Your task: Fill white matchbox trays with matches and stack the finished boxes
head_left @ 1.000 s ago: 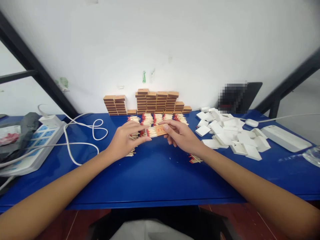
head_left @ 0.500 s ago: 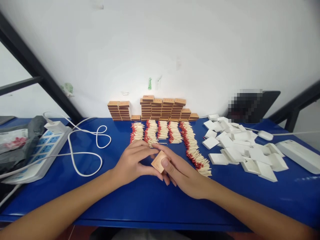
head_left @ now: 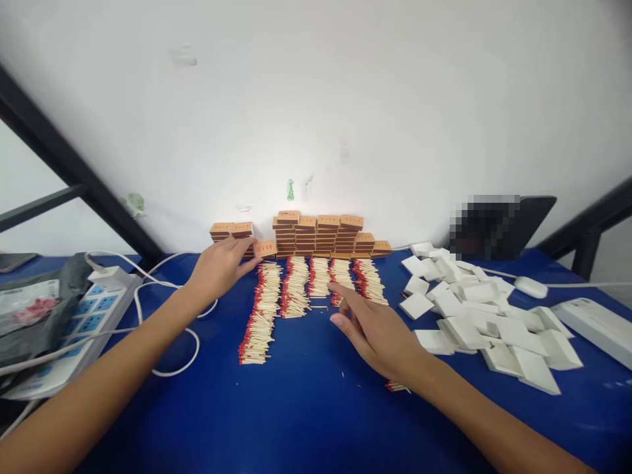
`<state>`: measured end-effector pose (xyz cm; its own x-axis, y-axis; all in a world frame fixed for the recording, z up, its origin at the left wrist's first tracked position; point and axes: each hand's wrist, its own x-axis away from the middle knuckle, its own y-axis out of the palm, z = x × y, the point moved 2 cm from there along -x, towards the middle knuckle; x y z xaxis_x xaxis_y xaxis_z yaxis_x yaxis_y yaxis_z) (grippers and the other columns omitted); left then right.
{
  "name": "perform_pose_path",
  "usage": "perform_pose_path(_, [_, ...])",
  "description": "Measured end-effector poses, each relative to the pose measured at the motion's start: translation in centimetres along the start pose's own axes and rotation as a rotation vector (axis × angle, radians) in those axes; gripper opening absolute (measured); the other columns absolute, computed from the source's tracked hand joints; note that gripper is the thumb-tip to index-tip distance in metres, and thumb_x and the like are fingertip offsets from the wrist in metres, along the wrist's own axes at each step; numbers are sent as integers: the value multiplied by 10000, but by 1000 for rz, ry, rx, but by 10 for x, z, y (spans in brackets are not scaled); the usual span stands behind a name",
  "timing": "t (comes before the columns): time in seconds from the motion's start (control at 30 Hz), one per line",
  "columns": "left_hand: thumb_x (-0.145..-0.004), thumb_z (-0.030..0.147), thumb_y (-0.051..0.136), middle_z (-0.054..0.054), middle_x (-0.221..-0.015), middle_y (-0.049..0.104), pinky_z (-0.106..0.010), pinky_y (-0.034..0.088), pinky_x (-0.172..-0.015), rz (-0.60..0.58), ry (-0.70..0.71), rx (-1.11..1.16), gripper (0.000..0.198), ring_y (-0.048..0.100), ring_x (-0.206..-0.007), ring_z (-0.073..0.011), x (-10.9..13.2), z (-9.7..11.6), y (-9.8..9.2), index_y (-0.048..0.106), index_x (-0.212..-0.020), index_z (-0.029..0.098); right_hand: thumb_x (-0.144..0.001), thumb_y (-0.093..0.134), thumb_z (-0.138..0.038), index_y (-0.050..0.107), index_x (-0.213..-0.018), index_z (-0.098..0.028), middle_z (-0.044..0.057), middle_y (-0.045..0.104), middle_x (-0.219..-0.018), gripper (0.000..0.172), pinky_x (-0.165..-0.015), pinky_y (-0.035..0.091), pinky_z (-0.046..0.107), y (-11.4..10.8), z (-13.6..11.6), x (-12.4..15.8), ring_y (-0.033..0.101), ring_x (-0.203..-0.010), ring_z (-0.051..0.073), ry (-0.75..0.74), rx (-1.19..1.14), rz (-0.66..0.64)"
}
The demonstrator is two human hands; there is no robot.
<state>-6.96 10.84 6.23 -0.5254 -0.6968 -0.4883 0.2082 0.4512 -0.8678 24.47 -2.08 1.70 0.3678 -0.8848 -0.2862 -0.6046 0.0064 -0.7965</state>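
Note:
Between the left stack and the middle stacks, my left hand grips the near end of a matchbox with thumb and fingertips. The box has an orange top with red print, and what lies under it is partly hidden. My right hand is over the matches with thumb and index finger apart, holding nothing. Red-tipped matches lie in several rows in front of the boxes, the left row reaching farthest toward me. A few more matches show beneath my right wrist.
Stacked matchboxes stand along the wall. White box trays are heaped at the right, near a white mouse-like object and a long white case. A power strip with white cables lies at the left.
My hands have parted. The left carried the matchbox from the near middle to the stacks at the wall; the right let go and opened. The view has tilted up slightly.

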Motion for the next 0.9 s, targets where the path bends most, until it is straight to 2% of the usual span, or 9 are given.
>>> perform_pose_path(0.1, [-1039, 339, 642, -183, -1137, 780, -403, 583, -797, -178, -29, -93, 278, 752, -1050, -355, -16, -3, 12, 702, -1235, 152, -1144, 385, -482, 536, -1513, -192, 141, 810, -1144, 493, -805, 587, 425, -2, 3, -1, 784, -929, 291, -41, 94, 36])
perform_pose_path(0.2, [-1069, 315, 557, -197, -1234, 724, -382, 580, -763, -259, -39, -170, 248, 743, -1054, -334, -21, 6, 19, 712, -1174, 152, -1149, 394, -464, 581, -1462, -203, 145, 818, -1185, 449, -801, 602, 419, -3, 2, 0, 796, -973, 295, -81, 119, 39])
perform_pose_path(0.3, [-1094, 272, 426, -208, -1251, 676, -366, 540, -668, -304, -83, -299, 335, 748, -979, -314, -19, 11, 25, 728, -1161, 143, -1148, 408, -459, 623, -1416, -210, 144, 810, -1247, 424, -807, 610, 414, -2, -1, 1, 799, -1024, 298, -112, 131, 24])
perform_pose_path(0.4, [-1098, 219, 348, -200, -1225, 669, -350, 493, -628, -294, -89, -351, 402, 748, -984, -311, -15, 11, 31, 715, -1250, 156, -1154, 401, -457, 667, -1351, -196, 138, 811, -1249, 422, -840, 615, 417, 0, -1, 1, 797, -1060, 297, -138, 123, -3])
perform_pose_path(0.47, [-1102, 221, 355, -188, -1193, 679, -347, 475, -623, -292, -76, -317, 405, 748, -962, -305, -14, 11, 35, 699, -1310, 171, -1157, 398, -457, 686, -1315, -184, 134, 816, -1229, 427, -852, 617, 420, 1, -1, 1, 797, -1062, 292, -146, 110, -21])
perform_pose_path(0.67, [-1120, 291, 407, -151, -1126, 710, -335, 411, -594, -285, -50, -289, 378, 751, -902, -306, -22, 10, 44, 711, -1332, 217, -1159, 397, -473, 717, -1251, -189, 118, 824, -1200, 438, -853, 612, 412, 2, 0, 1, 799, -1030, 274, -152, 107, -27])
perform_pose_path(0.8, [-1108, 284, 443, -159, -1082, 717, -320, 416, -620, -279, -86, -218, 346, 746, -878, -285, -25, 9, 46, 759, -1197, 174, -1158, 403, -474, 725, -1228, -185, 112, 827, -1180, 438, -838, 601, 398, 2, 0, 1, 798, -1012, 267, -160, 102, -16])
perform_pose_path(0.9, [-1104, 319, 468, -150, -1036, 727, -318, 406, -617, -207, -79, -169, 336, 733, -834, -266, -23, 8, 42, 771, -1110, 175, -1158, 414, -465, 725, -1215, -186, 104, 830, -1148, 421, -818, 589, 379, 1, 0, 1, 796, -979, 254, -169, 122, -7])
